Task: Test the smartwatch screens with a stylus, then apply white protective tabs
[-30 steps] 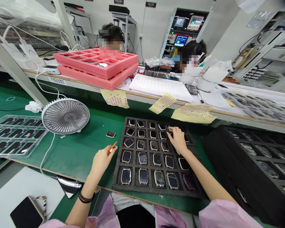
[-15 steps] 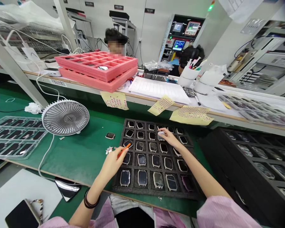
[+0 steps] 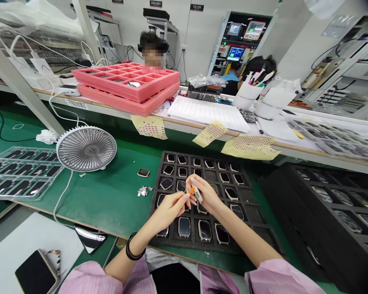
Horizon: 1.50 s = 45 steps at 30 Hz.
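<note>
Both hands meet above the middle of a black foam tray (image 3: pixel 260 233) whose pockets hold several smartwatch cases. My right hand (image 3: pixel 206 195) pinches one watch case (image 3: pixel 197 193), held edge-on. My left hand (image 3: pixel 169 207) is closed on a small orange tool (image 3: pixel 191 190) whose tip touches that case. One pocket in the tray's second row is empty. A lone watch case (image 3: pixel 143 172) lies on the green mat left of the tray, with a small pile of peeled scraps (image 3: pixel 142 191) near it.
A small white fan (image 3: pixel 86 148) lies left on the green mat (image 3: pixel 110 196), beside a clear tray of parts (image 3: pixel 18 173). Another black tray (image 3: pixel 334 204) sits right. Pink foam trays (image 3: pixel 125 83), papers and yellow sticker sheets (image 3: pixel 250 146) line the shelf behind. Two other people sit beyond it. A phone (image 3: pixel 35 273) lies near left.
My right hand lifted a watch case out of the tray's upper rows and brought it toward me. My left hand moved right from the tray's left edge, bringing the orange tool to the case.
</note>
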Available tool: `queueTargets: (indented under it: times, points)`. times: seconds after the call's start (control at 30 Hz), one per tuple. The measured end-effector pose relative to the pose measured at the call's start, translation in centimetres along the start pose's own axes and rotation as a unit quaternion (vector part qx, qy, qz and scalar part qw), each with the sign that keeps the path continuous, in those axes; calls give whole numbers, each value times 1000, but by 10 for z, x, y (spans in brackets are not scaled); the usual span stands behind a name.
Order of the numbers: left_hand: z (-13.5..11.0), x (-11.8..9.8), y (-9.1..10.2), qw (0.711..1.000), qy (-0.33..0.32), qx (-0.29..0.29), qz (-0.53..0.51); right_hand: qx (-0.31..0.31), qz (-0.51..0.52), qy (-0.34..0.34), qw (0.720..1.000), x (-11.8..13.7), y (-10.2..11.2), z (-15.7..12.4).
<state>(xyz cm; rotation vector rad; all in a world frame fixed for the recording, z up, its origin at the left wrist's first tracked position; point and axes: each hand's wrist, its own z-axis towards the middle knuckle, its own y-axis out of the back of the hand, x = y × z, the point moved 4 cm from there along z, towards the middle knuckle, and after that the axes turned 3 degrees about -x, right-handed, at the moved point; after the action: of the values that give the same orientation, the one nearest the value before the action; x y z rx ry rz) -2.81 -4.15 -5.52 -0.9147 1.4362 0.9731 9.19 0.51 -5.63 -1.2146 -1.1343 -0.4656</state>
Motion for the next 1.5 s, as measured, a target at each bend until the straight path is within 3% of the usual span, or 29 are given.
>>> queueTargets:
  times: [0.5,0.97,1.5]
  points:
    - [-1,2,-2,1000,12,-12,7,-117,-54,59,990,10,-2,-1]
    - [2,7,0,1000,23,-5,8,-117,-108,78,984,7,-3,0]
    - [1,5,2,1000,24,-14,15,-114,-59,45,991,6,-2,0]
